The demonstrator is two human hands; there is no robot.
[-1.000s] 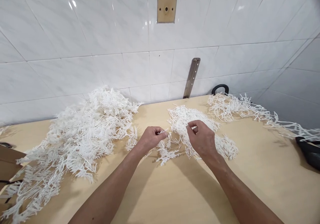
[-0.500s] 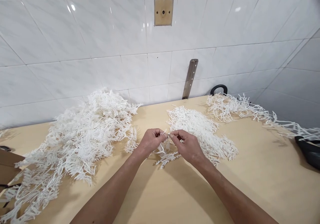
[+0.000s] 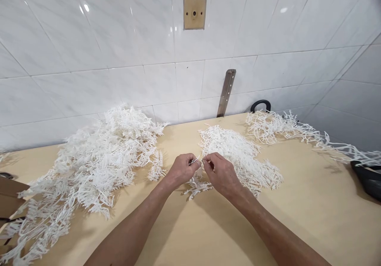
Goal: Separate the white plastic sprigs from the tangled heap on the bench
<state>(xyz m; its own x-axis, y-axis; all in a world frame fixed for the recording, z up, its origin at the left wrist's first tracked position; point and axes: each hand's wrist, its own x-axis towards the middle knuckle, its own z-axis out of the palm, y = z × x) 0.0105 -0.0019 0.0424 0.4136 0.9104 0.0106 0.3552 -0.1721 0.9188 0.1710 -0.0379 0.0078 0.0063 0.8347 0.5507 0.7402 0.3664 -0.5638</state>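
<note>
On one table (image 3: 208, 238), three white piles (image 3: 110, 151), left grip (image 3: 180, 169) pinching one sprig (image 3: 195, 159), right grip (image 3: 222, 174), closure unclear

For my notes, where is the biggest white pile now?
In the head view, the biggest white pile lies on the table, near the tiled wall, left of the left hand.

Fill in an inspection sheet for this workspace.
Surface: light tan table, shadows across its near part.
Job's things: left pile, middle pile and right pile of white branching pieces.
Clutter: brown box at left edge; black object at right edge; black loop at back.
Hands: left hand pinches a white sprig; right hand close beside, hold unclear.
Cables: dark strip by the box, possibly a cord.
Surroundings: white tiled wall with yellowish plate; spotted metal-looking strip close to it.
</note>
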